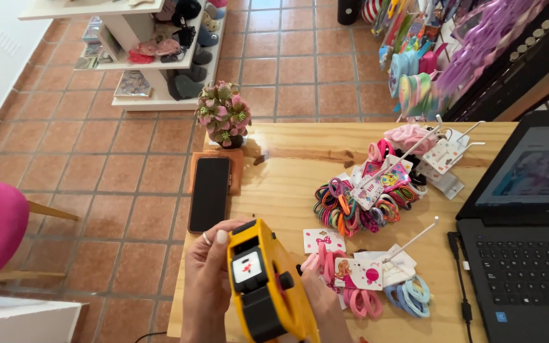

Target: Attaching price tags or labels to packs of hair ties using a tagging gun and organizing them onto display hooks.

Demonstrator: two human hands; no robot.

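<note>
Yellow price gun in hands; phone, hair ties, laptop around.

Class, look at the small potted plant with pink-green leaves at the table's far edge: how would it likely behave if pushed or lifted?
The potted plant looks top-heavy, its leafy head wider than its dark pot, so a push high up might tip it. It stands near the wooden table's edge, so a shove could send it off. It probably lifts easily with one hand, being small.

Yellow-and-black price-label gun, upright, in hands.
</note>
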